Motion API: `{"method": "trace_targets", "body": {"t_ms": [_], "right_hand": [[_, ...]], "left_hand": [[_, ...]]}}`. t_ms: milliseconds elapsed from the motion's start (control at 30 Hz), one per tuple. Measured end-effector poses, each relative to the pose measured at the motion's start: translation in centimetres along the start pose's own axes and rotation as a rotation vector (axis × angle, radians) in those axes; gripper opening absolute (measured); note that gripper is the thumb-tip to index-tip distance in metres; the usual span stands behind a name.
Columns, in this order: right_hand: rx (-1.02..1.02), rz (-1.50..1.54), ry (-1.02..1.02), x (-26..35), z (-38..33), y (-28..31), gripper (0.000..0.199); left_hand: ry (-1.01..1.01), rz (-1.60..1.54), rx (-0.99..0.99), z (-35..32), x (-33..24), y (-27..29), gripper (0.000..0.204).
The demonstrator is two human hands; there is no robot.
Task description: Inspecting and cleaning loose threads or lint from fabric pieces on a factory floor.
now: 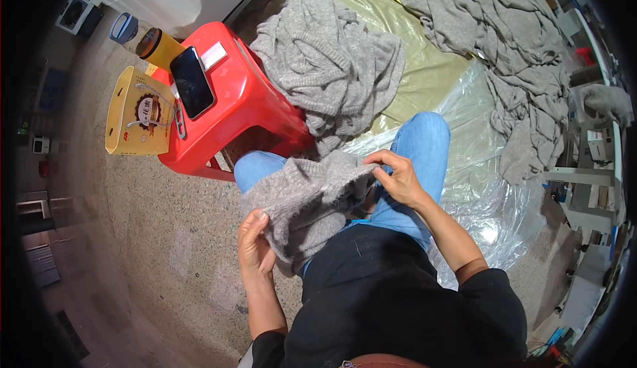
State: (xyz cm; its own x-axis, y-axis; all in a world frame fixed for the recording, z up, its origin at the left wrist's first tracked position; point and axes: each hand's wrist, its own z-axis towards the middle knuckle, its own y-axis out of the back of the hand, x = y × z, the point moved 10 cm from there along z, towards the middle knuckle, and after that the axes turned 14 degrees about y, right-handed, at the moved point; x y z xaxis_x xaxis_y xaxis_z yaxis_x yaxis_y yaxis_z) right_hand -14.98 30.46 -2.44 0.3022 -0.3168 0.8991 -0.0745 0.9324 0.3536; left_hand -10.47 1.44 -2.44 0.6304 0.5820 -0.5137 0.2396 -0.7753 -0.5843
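Sweater (308, 199), grey and fuzzy, lies across the person's lap, on top of the blue jeans (424, 146). The left hand (255, 242) holds the near edge of it, with the fingers curled around the knit. The right hand (396, 177) pinches the far edge between thumb and fingers, just by the knee. Both hands are closed on the same sweater, one at each side.

Just past the knees stands a red stool (232, 89). A dark phone (192, 81) lies flat on top of it, next to a small white card (213, 55). Another grey knit (328, 63) hangs over the right side of the stool and touches the sweater in the lap. A yellow paper bag (136, 112) leans against the left side of the stool. A jar (158, 46) with a dark lid stands behind the bag.

A clear plastic sheet (488, 195) covers the floor (152, 248) to the right of the legs. More grey knits (504, 36) lie in a big pile on it, well apart from the hands.
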Motion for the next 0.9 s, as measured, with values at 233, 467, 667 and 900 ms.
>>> {"method": "trace_targets", "body": {"t_ms": [233,467,667,900], "right_hand": [[-0.098,0.257,-0.108,2.9,0.0,-0.3,0.016],[-0.049,0.061,0.621,15.0,0.7,-5.4,0.027],[-0.104,-0.067,0.674,15.0,0.5,-6.2,0.031],[-0.085,-0.140,0.735,15.4,0.2,-6.2,0.031]], "left_hand": [[0.009,0.024,-0.029,0.9,1.5,-1.6,0.012],[-0.089,0.213,-0.118,0.5,1.8,-4.6,0.007],[-0.129,0.133,-0.109,-0.1,1.8,-4.3,0.008],[-0.100,0.142,-0.069,0.1,2.0,-4.1,0.006]]}}
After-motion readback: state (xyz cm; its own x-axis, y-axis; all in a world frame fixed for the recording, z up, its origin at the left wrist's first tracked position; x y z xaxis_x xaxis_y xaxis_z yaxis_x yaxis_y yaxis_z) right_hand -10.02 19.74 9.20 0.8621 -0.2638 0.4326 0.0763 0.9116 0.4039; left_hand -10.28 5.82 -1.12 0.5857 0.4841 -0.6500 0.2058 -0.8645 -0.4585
